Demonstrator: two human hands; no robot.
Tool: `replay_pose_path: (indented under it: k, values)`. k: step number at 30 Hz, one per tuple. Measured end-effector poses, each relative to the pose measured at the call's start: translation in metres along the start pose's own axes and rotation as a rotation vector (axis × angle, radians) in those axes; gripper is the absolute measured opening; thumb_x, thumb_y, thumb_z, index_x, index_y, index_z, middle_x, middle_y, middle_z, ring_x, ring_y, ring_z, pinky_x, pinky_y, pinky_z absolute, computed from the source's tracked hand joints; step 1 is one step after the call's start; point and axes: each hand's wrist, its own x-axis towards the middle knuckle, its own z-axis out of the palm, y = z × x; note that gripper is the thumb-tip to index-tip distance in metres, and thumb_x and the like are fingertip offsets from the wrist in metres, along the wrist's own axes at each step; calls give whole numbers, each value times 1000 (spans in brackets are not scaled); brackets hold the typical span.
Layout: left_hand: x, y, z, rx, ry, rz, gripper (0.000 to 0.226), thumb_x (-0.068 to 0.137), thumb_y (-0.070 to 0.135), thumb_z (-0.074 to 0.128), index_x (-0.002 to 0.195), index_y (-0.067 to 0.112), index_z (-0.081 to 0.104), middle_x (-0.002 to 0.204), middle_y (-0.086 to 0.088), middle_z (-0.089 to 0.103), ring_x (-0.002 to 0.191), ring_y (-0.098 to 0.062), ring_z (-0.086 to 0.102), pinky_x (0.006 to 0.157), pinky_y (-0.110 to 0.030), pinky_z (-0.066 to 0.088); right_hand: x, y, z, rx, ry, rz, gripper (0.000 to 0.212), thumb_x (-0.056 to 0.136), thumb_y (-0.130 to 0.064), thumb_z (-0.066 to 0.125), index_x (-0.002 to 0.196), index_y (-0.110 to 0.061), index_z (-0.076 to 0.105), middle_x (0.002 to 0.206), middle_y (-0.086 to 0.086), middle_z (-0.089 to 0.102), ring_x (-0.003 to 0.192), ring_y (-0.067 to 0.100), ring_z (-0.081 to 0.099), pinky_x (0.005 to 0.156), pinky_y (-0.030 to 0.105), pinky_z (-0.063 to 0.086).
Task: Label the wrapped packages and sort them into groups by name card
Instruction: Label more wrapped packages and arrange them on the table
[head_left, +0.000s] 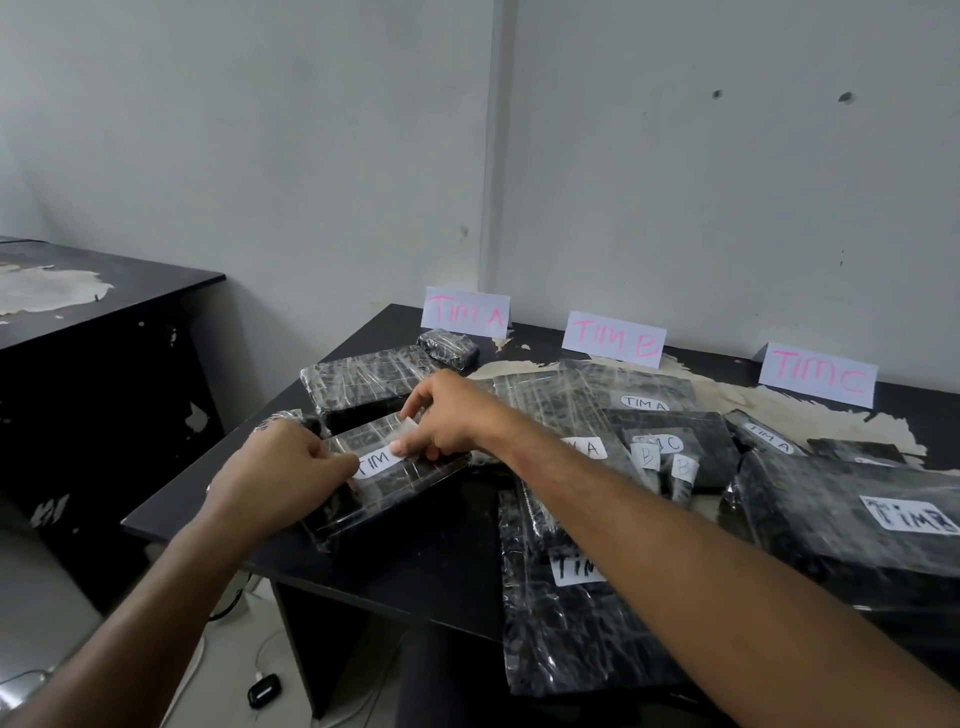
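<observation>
The package (384, 483) at the table's (415, 587) near-left edge is gripped by the left hand (280, 483). Its label (375, 461) is pinched and pressed by the right hand (447, 415). Uneven pressure is likely to crease it.

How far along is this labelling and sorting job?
Done: three name cards, such as TIM A, stand at the back, and several packages carry labels, like the TIM B package. In hand: both hands are fixing a label onto one package. Left: the packages lie mixed, not grouped.
</observation>
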Motion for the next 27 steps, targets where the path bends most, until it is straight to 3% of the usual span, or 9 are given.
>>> replay_pose_path:
  k: [3, 6, 10, 12, 15, 18, 20, 23, 27]
  values:
    - [0, 1, 3, 101, 32, 25, 39, 75, 45, 74, 56, 12, 67, 50, 0, 62, 57, -20, 65, 56, -34, 53, 0, 3, 5, -11, 44, -4, 43, 73, -12, 92, 106, -8, 64, 76, 6, 75, 49, 9, 70, 39, 17, 46]
    - [6, -5, 1, 166, -12, 38, 44, 78, 48, 75, 52, 16, 62, 44, 6, 57, 55, -15, 62, 53, -29, 47, -1, 7, 4, -24, 66, 5, 45, 71, -17, 94, 104, -10, 64, 77, 5, 75, 49, 7, 69, 40, 17, 46]
    - [10, -12, -4, 205, -82, 60, 54, 82, 53, 76, 52, 13, 56, 44, 3, 51, 53, -16, 57, 58, -37, 49, -3, 7, -1, -13, 51, 37, 43, 73, -17, 93, 103, -9, 64, 75, 4, 76, 48, 7, 66, 41, 18, 46]
    - [9, -15, -4, 177, -51, 69, 49, 80, 55, 77, 60, 13, 60, 54, 5, 60, 61, -15, 61, 65, -37, 52, -5, 5, -2, -41, 46, 34, 40, 75, -18, 91, 104, -10, 64, 77, 3, 76, 48, 6, 66, 42, 18, 46]
    - [3, -14, -2, 102, 18, 177, 22, 82, 45, 78, 86, 33, 60, 68, 10, 63, 75, -14, 63, 75, -40, 56, -11, 6, -3, -177, 113, -76, 36, 81, -19, 87, 109, -18, 64, 90, -8, 62, 67, 3, 60, 57, 19, 46]
    - [-1, -11, 5, 124, 31, 307, 18, 86, 27, 70, 91, 43, 62, 60, 9, 64, 63, -6, 61, 65, -39, 55, -19, 14, -5, -338, 135, -255, 22, 87, -23, 80, 107, -24, 71, 87, -20, 50, 78, -6, 50, 64, 16, 36]
    - [-4, -9, 10, 130, 59, 303, 11, 88, 34, 67, 85, 45, 66, 62, 14, 65, 60, -3, 60, 62, -37, 56, -21, 20, -6, -397, 94, -295, 13, 92, -27, 75, 105, -27, 78, 85, -22, 51, 80, -7, 50, 67, 18, 36]
    - [-6, -10, 14, 83, 72, 295, 8, 86, 45, 70, 80, 44, 66, 61, 21, 64, 56, -2, 60, 59, -32, 52, -21, 25, -8, -392, 54, -268, 17, 94, -27, 72, 110, -30, 80, 85, -20, 57, 81, -4, 56, 69, 17, 40]
    - [-3, -11, 13, 38, 20, 268, 8, 83, 36, 75, 82, 39, 69, 63, 21, 66, 59, -1, 62, 58, -28, 47, -21, 27, -8, -320, 48, -198, 21, 94, -24, 72, 114, -28, 79, 104, -13, 71, 87, -2, 60, 71, 14, 42]
